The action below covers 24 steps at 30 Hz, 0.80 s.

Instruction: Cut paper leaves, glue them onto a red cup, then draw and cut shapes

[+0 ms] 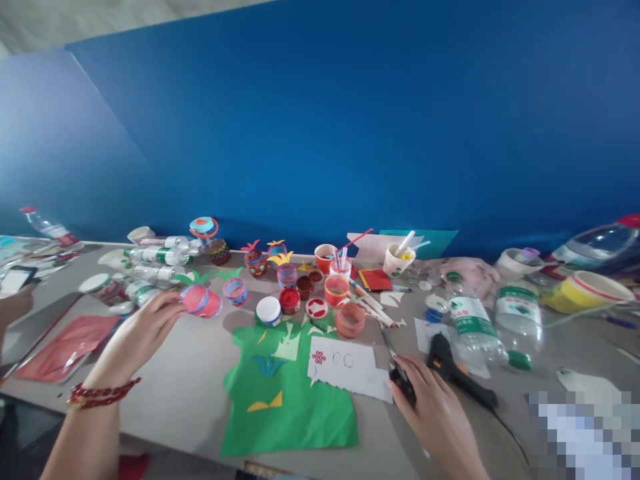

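Red cup (201,301) — at left hand (145,330) fingertips — held sideways

Two bare forearms, sleeveless as far as the view reaches, end in ringless hands, the left hand (143,330) set off by a beaded red bracelet (103,393) looped more than once around the wrist, the right hand (433,407) and its wrist wearing nothing at all.
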Available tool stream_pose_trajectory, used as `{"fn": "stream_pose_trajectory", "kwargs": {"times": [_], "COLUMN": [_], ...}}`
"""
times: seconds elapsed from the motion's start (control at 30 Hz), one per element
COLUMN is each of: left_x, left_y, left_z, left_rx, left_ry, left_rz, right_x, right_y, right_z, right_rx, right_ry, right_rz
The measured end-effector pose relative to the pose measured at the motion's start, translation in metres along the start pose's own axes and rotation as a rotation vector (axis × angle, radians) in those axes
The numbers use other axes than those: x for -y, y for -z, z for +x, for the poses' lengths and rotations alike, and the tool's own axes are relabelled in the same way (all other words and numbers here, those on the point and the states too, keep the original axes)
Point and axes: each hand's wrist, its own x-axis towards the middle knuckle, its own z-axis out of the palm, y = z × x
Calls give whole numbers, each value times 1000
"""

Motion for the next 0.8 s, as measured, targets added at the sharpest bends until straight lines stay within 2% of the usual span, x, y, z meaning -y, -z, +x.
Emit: {"fn": "stream_pose_trajectory", "kwargs": {"times": [0.17, 0.4, 0.57, 0.8], "left_x": [8, -13, -25, -24], "left_y": [-21, -38, -45, -46], "left_z": [8, 39, 56, 54], "left_rx": [-8, -13, -3, 61], "left_ry": [-12, -39, -48, -77], "left_rz": [10, -34, -50, -20], "right_x": [0, 0, -1, -2], "right_y": [1, 0, -2, -1], "right_z": [-1, -2, -3, -2], "right_rx": [-2, -11, -6, -2], "right_ry": [-6, -18, -19, -8], "right_rz": [23, 24, 17, 15]}}
